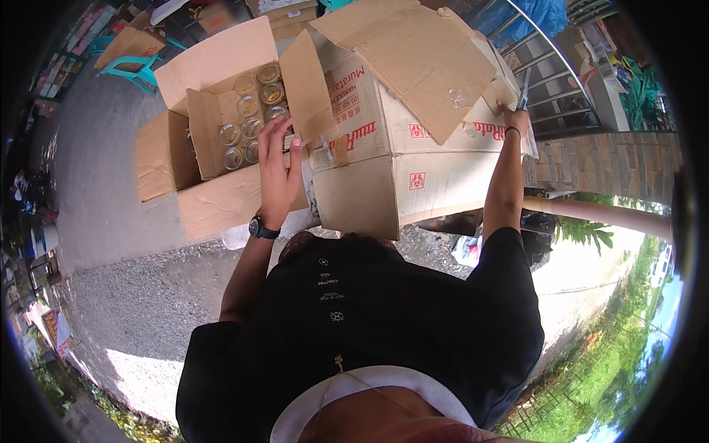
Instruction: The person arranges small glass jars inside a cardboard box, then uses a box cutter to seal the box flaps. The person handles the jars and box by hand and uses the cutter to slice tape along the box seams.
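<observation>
My left hand (278, 171) is raised with thumb and fingers apart at the right edge of an open cardboard box (210, 207). Several clear glass jars (249, 107) stand in rows inside that box. Its right flap (309, 92) rises just beyond my fingertips. My right hand (515, 120) reaches to the far right corner of a large white carton (436, 166) with red print. Its fingers are closed around a slim grey-blue object (524, 92), whose kind is hard to make out. Brown cardboard flaps (421, 66) lie folded out over the carton's top.
Metal railings (550, 70) stand beyond my right hand, above a brick-patterned wall (605, 164). A turquoise plastic chair (133, 72) stands at the far left. Below the carton lie a black bag (538, 235) and a white plastic bag (467, 251) on rough ground.
</observation>
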`<state>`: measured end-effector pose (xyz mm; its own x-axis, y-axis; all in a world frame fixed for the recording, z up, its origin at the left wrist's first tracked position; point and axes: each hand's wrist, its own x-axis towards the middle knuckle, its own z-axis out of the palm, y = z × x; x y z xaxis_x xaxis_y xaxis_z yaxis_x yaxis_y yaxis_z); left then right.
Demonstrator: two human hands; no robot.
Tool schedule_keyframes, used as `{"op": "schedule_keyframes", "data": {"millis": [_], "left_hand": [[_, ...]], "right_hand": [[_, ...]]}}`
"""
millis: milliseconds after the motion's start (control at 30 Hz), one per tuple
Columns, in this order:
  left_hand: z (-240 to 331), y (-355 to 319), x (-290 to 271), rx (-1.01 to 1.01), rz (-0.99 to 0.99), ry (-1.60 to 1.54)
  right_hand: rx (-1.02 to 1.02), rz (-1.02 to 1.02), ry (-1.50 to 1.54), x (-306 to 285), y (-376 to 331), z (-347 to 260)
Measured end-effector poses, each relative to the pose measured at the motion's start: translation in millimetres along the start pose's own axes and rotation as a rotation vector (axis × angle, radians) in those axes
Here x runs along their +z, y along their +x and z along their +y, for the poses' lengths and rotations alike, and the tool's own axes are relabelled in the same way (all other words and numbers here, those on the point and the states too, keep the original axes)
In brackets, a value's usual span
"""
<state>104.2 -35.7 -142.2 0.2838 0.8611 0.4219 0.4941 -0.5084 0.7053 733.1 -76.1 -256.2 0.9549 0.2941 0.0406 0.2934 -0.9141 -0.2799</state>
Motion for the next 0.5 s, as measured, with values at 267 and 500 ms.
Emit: {"op": "schedule_keyframes", "data": {"millis": [267,500], "left_hand": [[-63,-15,-107,-0.065,0.364,0.19],[-105,-46,-164,-0.272,0.537,0.19]], "right_hand": [[-0.092,-0.032,0.175,48,58,19],[0.174,-0.444,0.822,34,28,25]]}}
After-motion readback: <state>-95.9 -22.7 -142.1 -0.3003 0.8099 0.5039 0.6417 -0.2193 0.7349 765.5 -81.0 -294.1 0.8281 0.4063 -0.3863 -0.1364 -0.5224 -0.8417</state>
